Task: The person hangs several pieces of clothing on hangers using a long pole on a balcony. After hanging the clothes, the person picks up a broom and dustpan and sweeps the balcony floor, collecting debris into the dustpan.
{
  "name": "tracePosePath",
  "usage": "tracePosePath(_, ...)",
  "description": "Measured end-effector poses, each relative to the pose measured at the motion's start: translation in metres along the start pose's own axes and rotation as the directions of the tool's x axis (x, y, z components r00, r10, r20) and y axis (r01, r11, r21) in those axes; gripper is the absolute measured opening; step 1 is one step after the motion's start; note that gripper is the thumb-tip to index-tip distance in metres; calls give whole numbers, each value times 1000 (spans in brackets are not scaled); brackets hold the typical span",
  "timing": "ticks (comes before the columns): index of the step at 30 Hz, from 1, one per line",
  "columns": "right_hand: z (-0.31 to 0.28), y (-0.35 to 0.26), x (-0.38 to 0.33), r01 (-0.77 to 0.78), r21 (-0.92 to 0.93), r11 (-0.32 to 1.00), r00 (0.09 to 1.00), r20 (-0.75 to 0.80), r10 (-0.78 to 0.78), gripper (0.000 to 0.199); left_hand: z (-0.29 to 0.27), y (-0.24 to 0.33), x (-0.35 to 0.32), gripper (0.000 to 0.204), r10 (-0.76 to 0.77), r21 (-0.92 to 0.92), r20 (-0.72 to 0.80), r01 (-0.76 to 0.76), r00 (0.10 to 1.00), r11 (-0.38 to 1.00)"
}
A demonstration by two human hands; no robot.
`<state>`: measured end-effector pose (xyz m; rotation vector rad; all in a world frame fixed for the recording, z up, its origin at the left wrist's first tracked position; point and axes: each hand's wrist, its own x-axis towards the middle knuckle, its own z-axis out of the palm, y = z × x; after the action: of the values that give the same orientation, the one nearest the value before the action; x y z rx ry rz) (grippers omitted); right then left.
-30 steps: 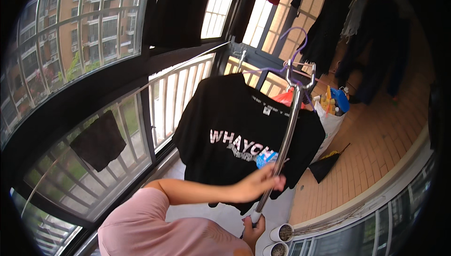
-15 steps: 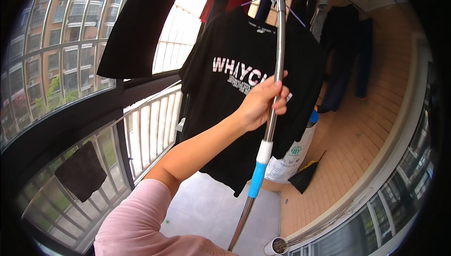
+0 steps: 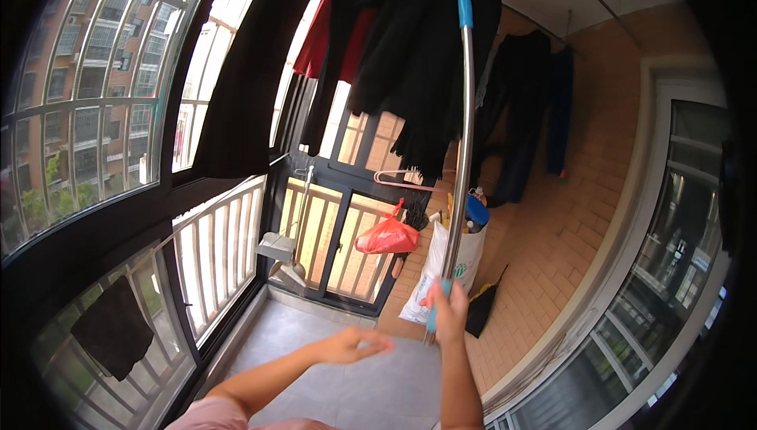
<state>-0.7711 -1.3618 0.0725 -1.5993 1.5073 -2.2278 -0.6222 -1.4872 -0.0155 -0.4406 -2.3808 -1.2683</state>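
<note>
My right hand [image 3: 448, 312] is wrapped round the blue grip near the lower end of a long silver clothes pole [image 3: 468, 107]. The pole stands nearly upright, with a white and blue joint high up on it. At the top of the view a black T-shirt [image 3: 426, 55] with a pale print hangs close by the pole. The pole's head and the hanger lie beyond the upper edge. My left hand [image 3: 359, 345], a little blurred, is off the pole to its left, fingers stretched out and holding nothing.
Dark clothes [image 3: 260, 59] hang at the left, dark trousers [image 3: 524, 115] by the brick wall. A red plastic bag [image 3: 386, 237] and pink hangers [image 3: 406, 178] hang ahead, above a white sack [image 3: 426, 280]. A dustpan [image 3: 276, 246] is by the railing. A dark cloth [image 3: 114, 327] hangs at left.
The T-shirt and pole have gone up in the view. My left hand has let go of the pole's upper part and dropped lower. My right hand has come into view, gripping the lower end.
</note>
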Motion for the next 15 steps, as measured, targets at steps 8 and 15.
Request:
tracePosePath(8,44,-101,153,35,103,994,999,-1,-35,13,92,-223,-291,40,-953,420,134,855,273,304)
tracePosePath(15,75,-99,181,26,119,993,999,-40,-21,15,86,-199,-310,39,-971,-180,-39,954,237,240)
